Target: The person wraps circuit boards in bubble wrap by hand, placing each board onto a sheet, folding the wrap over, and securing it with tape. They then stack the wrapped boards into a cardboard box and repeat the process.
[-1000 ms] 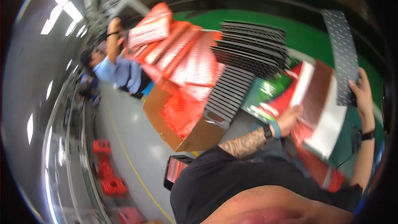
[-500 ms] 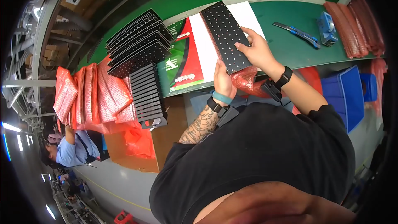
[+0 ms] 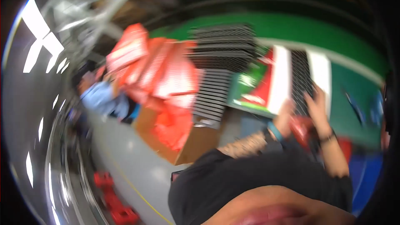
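A long black panel dotted with small pale spots lies over white sheets on the green bench, its near end toward me. My left hand is closed at its lower left edge, and my right hand grips its right edge. Motion smears the fingers of both hands. Reddish bubble wrap shows at the panel's near end, between my wrists. Left of the sheets lies a green and red printed package.
Stacked black panels and a black slatted piece stand left, beside red bubble-wrap packs. Below is an open cardboard box with red wrap. A person in light blue is far left. A blue cutter lies right, near a blue bin.
The view has swung left and blurred, so the bench appears farther right. Both hands stay at the black panel, which now looks more upright in the picture.
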The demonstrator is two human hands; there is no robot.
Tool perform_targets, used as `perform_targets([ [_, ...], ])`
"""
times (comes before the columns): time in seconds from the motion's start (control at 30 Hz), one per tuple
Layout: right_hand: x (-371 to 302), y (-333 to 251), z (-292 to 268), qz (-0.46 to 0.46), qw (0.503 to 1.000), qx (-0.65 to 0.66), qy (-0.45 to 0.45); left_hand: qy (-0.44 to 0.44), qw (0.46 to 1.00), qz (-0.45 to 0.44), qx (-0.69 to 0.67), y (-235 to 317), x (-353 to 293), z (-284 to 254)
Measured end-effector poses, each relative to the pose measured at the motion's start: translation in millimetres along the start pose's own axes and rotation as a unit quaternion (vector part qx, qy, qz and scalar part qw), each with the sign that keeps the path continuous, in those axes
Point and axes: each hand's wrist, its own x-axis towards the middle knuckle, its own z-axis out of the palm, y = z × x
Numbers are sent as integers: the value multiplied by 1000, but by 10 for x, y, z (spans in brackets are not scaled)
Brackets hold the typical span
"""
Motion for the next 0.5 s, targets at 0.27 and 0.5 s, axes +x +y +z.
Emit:
perform_targets([
  [0.27, 1469, 110, -471, -184, 922, -322, -112, -63, 947, 150, 278, -110, 25, 118],
  [0.5, 2209, -171, -147, -72, 845, -440, -295, -13, 968, 98, 231, -129, 239, -9],
])
